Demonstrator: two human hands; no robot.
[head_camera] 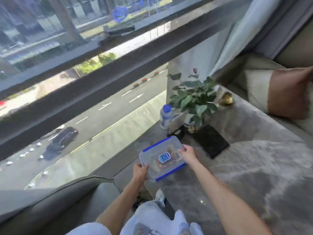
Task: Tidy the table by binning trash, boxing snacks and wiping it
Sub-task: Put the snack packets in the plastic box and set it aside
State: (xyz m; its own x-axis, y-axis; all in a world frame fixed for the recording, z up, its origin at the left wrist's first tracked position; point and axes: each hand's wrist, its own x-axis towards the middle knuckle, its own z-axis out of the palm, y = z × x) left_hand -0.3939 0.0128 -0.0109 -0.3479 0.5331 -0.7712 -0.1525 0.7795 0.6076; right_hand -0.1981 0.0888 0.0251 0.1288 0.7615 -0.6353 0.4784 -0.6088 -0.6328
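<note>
Clear plastic with blue clips, the snack box (161,158) sits between our two hands above the grey marbled bench (245,167); we cannot tell whether it touches the surface. Our left hand (139,172) is closed on its near left corner, and our right hand (188,154) curls its fingers over the far right edge of the lid. Red-wrapped snacks show through the lid under a blue label. Farther along the bench stand a blue-capped bottle (166,116), a potted plant (194,99) and a black pad (211,141).
</note>
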